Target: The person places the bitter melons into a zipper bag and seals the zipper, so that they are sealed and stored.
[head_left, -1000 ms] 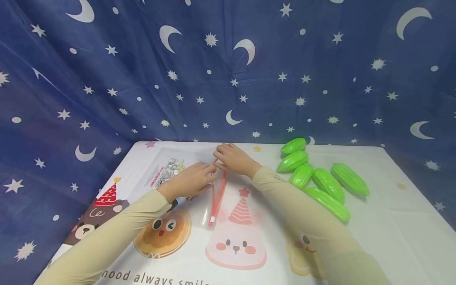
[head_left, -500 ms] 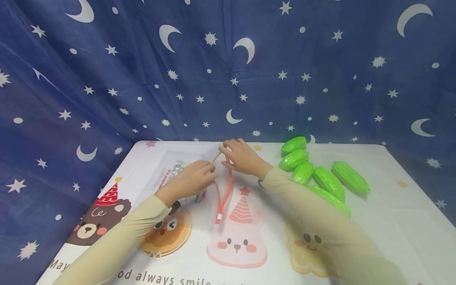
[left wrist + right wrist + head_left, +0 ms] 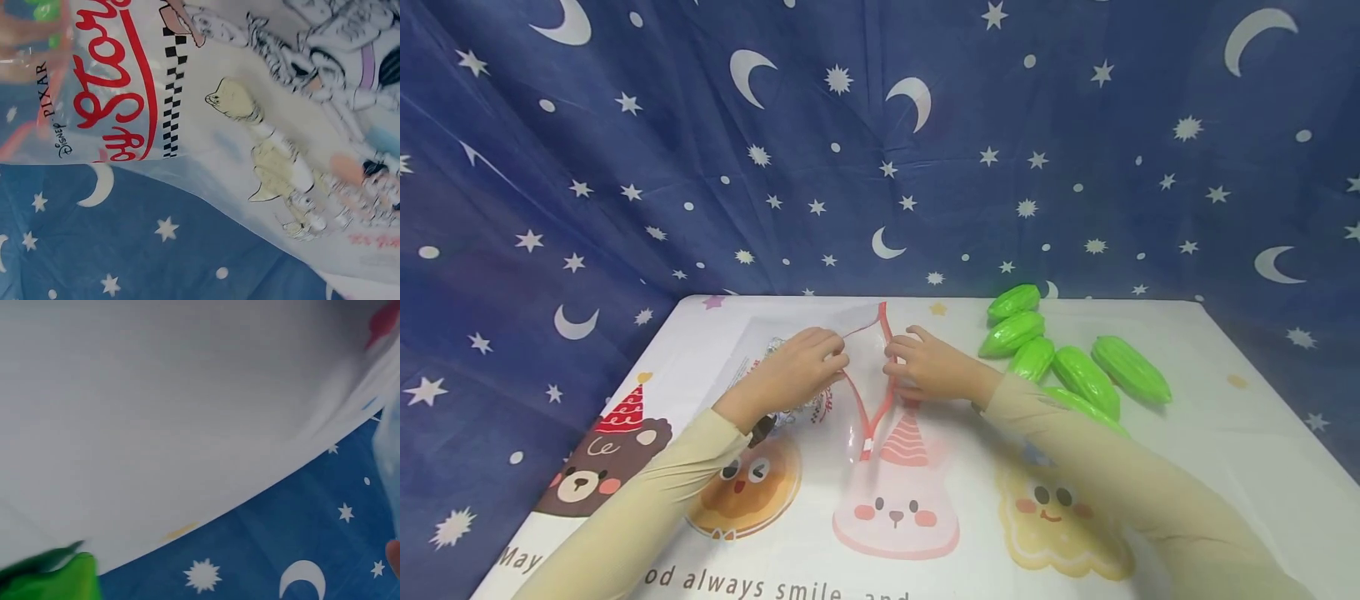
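clear, red-rimmed printed bag (image 3: 867, 367) gapes; left grip (image 3: 797, 368) and right grip (image 3: 938, 365) pinch its edges.

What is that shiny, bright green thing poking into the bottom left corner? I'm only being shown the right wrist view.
Observer: It looks like one of six glossy, ridged, oblong green objects, which the head view shows grouped on a white printed tablecloth.

Visitor: And where's the person's other hand?

Observer: The left hand is pinching one side of the mouth of a clear plastic bag edged with red strips.

Visitor: Is anything printed on that bag?

Observer: Yes, the left wrist view shows large red lettering, with "Disney PIXAR" in smaller black print beside it.
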A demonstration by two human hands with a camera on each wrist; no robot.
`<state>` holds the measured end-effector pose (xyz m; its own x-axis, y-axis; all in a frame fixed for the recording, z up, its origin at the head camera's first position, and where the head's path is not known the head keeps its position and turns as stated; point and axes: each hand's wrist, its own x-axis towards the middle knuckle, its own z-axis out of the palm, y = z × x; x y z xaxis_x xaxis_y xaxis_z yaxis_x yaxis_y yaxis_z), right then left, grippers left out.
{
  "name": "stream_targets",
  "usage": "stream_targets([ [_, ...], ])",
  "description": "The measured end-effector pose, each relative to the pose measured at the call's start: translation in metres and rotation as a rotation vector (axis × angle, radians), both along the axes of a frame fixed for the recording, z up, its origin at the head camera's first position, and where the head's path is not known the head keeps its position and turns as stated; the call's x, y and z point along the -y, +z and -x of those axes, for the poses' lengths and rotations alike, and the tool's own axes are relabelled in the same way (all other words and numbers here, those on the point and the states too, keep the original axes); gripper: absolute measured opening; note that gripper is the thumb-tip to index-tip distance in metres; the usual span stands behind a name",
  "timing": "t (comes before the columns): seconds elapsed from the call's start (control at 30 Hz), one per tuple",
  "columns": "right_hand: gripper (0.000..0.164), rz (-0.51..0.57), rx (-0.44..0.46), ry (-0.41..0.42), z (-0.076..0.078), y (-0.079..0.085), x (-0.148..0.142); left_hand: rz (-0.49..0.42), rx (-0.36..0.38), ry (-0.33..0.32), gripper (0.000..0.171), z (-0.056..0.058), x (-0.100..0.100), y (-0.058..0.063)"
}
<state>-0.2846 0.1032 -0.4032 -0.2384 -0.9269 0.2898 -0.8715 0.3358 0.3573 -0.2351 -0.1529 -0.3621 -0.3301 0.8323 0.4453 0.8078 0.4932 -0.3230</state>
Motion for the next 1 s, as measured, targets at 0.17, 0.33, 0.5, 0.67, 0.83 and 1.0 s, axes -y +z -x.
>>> stream_targets([
  [0.17,0.017,-0.019,0.070,-0.013,-0.004,-0.005,-0.007,-0.031,-0.025,-0.033,0.017,-0.002,0.000,0.009],
  [0.33,0.019,-0.024,0.088,-0.015,-0.006,-0.007,-0.008,-0.044,0.000,-0.053,0.013,-0.004,-0.004,0.015],
  [0.5,0.017,-0.015,0.088,-0.023,-0.009,-0.005,-0.008,-0.026,0.033,-0.038,0.009,-0.004,-0.006,0.012],
  [0.67,0.015,0.006,0.104,-0.016,-0.015,0.000,-0.007,-0.036,0.035,-0.032,0.009,-0.004,-0.007,0.008],
  [0.83,0.018,0.044,0.123,-0.004,-0.022,0.004,-0.007,-0.044,0.048,-0.026,0.009,-0.003,-0.007,0.005],
  [1.0,0.026,0.072,0.118,-0.036,-0.029,0.012,-0.014,-0.049,0.063,-0.020,0.009,-0.003,-0.008,0.002],
])
